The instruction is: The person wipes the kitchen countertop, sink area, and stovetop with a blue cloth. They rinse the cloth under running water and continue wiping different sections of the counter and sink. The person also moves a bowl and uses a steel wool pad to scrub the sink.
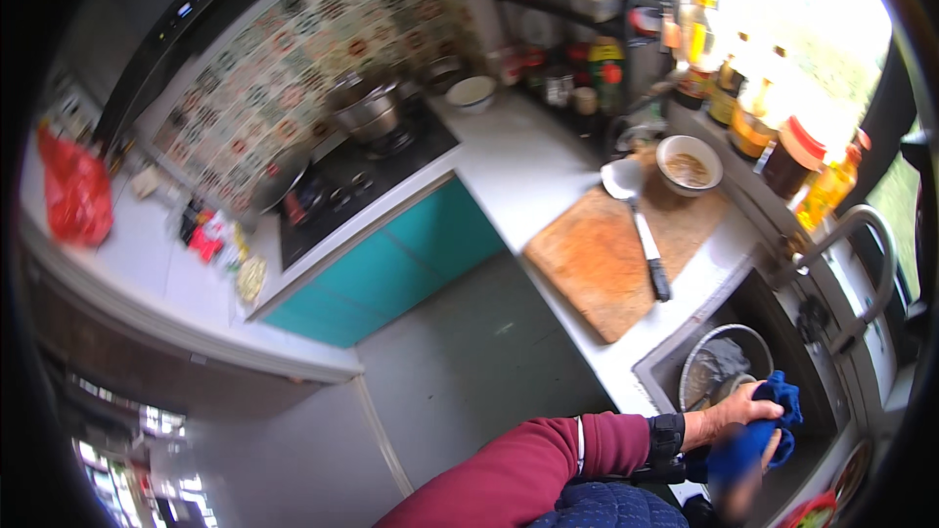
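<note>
2 hands work over the sink in the head view, at the lower right, with the blue cloth bunched between them near the sink's front edge. The left hand's grip is pressed together, pinching the cloth between thumb and fingers; the right hand is so blurred and covered that I cannot tell how its grip stands. The cloth overlaps the near side of the metal basin, which holds a grey, crumpled-looking item. If the cloth is damp, which the picture does not settle, it could slide through a loose pinch and drop into the basin; a sharp pull might also catch the basin's rim and tip it. The maroon sleeve and dark wristband reach close to the sink's edge, so leaning farther in could wet them. On the white surface, the ladle lies across the cutting board, its black handle end at the board's edge facing the sink; a raised elbow could knock it. The bowl with brown contents, at the board's far corner, might spill if that board were shoved.
</note>
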Demonstrator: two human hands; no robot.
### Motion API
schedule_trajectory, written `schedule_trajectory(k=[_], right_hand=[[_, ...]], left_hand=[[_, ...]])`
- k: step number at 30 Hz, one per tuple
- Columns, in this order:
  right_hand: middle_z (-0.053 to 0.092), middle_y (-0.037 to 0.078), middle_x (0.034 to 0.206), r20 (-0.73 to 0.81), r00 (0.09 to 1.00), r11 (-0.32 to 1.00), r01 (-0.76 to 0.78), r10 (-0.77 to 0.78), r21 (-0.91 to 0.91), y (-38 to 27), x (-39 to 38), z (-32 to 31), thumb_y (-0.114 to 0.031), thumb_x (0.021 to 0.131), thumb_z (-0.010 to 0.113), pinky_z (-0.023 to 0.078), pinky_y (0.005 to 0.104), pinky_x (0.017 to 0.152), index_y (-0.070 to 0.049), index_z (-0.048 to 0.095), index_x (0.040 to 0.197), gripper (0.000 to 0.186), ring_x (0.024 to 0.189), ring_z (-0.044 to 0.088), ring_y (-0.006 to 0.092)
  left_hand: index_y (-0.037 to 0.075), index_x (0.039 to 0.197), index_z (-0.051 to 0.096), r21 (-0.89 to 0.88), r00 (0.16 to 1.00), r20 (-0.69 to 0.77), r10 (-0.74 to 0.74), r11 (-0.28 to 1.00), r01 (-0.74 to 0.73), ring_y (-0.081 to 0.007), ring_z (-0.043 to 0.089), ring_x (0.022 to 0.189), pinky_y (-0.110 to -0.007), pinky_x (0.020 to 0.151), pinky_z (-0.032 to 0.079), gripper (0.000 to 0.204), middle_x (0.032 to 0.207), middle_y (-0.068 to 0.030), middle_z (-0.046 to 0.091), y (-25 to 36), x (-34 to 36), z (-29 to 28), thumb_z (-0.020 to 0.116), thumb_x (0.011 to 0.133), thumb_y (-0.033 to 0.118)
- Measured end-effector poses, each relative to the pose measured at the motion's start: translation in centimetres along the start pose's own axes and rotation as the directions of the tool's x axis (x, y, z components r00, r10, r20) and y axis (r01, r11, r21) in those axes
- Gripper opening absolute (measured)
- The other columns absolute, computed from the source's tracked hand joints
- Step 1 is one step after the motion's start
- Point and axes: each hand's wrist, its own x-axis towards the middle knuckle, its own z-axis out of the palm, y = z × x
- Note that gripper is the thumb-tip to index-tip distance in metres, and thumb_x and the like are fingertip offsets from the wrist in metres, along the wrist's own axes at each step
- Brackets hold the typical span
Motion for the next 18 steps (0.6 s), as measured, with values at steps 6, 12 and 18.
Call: schedule_trajectory(k=[6,12,18], right_hand=[[0.064,0.010,0.095,0.541,0.841,0.419,0.483,0.024,-0.769,5.4,-1.3,8.7,-0.019,0.091,0.058,0.053,0.0310,0.069,0.000,0.054,0.122,0.037,0.079,0.064,0.0222],[0.067,0.012,0.087,0.558,0.822,0.357,0.559,-0.118,-0.748,4.0,-3.1,12.4,-0.004,0.083,0.064,0.052,0.0325,0.077,-0.002,0.063,0.105,0.023,0.081,0.066,0.0203],[0.065,0.009,0.099,0.333,0.920,0.446,0.215,0.205,-0.869,10.3,-3.2,15.0,-0.004,0.097,0.054,0.053,0.0256,0.073,0.000,0.059,0.120,0.023,0.086,0.063,0.0138]], left_hand=[[0.002,0.108,0.064,0.046,0.765,-0.607,0.212,0.971,-0.233,-0.0169,0.065,0.084,-0.032,0.076,0.054,0.028,0.097,-0.0077,0.067,7.4,-9.1,-9.3,0.063,0.091,0.024],[0.004,0.099,0.066,0.451,0.321,-0.800,0.507,0.861,-0.235,-0.0183,0.067,0.070,-0.033,0.065,0.056,0.045,0.084,-0.0089,0.069,22.3,-28.2,-18.9,0.068,0.086,0.047],[0.002,0.102,0.064,0.439,-0.018,-0.877,0.479,0.788,-0.432,-0.0286,0.067,0.074,-0.040,0.066,0.056,0.051,0.089,-0.0141,0.069,33.1,-55.2,-28.0,0.050,0.087,0.049]])
